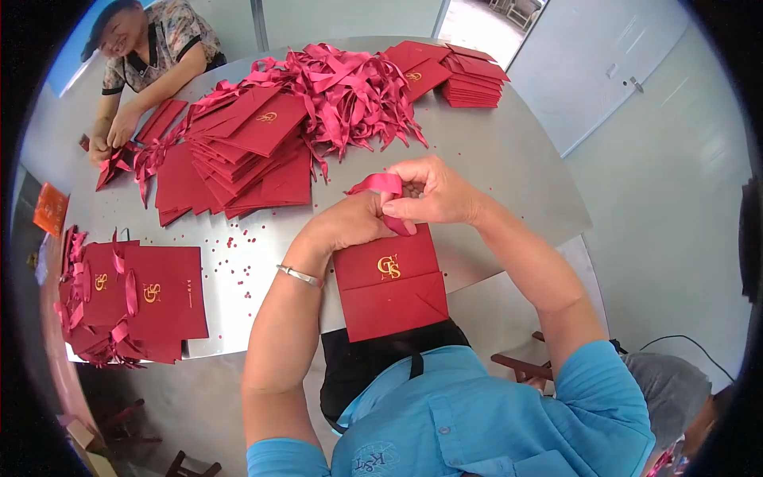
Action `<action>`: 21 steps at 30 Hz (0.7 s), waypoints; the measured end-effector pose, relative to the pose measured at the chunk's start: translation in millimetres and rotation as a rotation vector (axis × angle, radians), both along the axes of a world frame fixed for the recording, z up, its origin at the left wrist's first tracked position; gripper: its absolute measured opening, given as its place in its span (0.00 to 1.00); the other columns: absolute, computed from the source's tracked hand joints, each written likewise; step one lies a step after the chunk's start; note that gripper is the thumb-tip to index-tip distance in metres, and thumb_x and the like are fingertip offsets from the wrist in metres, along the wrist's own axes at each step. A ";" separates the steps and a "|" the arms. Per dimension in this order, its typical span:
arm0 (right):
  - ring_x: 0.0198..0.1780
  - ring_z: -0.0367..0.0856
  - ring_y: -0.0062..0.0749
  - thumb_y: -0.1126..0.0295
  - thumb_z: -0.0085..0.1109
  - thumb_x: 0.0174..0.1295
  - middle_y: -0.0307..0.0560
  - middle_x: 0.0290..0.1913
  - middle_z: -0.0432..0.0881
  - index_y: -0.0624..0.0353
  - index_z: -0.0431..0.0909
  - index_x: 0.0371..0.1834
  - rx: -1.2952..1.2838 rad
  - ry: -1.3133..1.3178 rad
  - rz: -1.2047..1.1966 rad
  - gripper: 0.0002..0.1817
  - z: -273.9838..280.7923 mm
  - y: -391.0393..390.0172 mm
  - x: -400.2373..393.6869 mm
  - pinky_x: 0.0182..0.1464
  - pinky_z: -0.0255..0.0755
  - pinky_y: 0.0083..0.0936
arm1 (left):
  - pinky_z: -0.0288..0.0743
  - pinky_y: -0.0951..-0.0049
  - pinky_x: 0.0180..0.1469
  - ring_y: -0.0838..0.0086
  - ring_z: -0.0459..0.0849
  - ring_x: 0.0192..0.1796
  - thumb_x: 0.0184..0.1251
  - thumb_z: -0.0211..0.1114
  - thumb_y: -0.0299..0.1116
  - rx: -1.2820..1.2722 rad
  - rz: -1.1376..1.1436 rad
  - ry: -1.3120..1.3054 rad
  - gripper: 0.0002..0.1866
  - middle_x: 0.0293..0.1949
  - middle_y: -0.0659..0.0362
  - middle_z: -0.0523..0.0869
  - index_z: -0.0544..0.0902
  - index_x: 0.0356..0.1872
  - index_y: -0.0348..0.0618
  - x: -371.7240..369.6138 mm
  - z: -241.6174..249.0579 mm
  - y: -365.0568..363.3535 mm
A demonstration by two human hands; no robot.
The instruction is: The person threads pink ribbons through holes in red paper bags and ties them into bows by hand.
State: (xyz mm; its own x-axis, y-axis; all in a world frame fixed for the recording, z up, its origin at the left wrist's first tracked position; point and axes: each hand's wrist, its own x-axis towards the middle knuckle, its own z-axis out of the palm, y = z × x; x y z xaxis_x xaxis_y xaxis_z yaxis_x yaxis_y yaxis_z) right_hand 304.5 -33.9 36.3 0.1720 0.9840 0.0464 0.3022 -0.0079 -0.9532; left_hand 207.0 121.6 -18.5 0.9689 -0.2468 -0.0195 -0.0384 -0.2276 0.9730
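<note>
Threading ribbon [380,184] at the top edge of the red bag [389,282], at the table's [509,159] near edge.
Left hand [346,222] and right hand [433,193] both pinched the ribbon; it looked soft and slippery, the bag light, stiff, creasable: best gripped near its top.

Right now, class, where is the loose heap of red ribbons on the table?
In the head view, the ribbon heap lies at the far middle of the table, between the big spread of folded red bags and a neat stack of bags.

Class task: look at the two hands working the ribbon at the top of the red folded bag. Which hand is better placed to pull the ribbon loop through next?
Probably the right hand: it already pinches the ribbon; the left hand steadies the red bag.
</note>
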 end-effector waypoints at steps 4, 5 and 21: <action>0.25 0.81 0.19 0.75 0.62 0.60 0.39 0.25 0.81 0.61 0.78 0.32 -0.020 -0.003 -0.064 0.03 -6.3 -5.9 -3.9 0.26 0.70 0.17 | 0.74 0.73 0.50 0.75 0.82 0.44 0.52 0.67 0.22 0.070 0.025 0.047 0.08 0.36 0.59 0.87 0.84 0.36 0.39 -3.1 6.4 -5.6; 0.26 0.81 0.19 0.75 0.62 0.60 0.39 0.26 0.81 0.61 0.78 0.33 0.007 0.021 -0.093 0.03 -10.7 -7.8 -3.7 0.28 0.71 0.17 | 0.74 0.73 0.49 0.75 0.82 0.42 0.51 0.67 0.22 0.058 0.059 0.070 0.09 0.35 0.59 0.87 0.85 0.35 0.38 -3.5 6.1 -6.7; 0.39 0.77 0.21 0.69 0.59 0.66 0.37 0.36 0.79 0.58 0.77 0.39 0.284 0.328 -0.542 0.05 -28.7 -32.1 7.0 0.47 0.72 0.24 | 0.76 0.73 0.36 0.75 0.82 0.29 0.49 0.61 0.23 0.172 0.189 -0.061 0.07 0.25 0.55 0.85 0.83 0.30 0.34 1.6 -9.2 -11.0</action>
State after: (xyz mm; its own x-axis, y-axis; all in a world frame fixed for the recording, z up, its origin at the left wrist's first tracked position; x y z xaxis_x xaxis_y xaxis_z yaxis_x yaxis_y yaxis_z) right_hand 311.6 -66.0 7.6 0.6847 0.7129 0.1515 0.0222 0.1873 -0.9820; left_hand 208.7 110.7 -27.7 0.9981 -0.0592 0.0149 -0.0373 -0.3978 0.9167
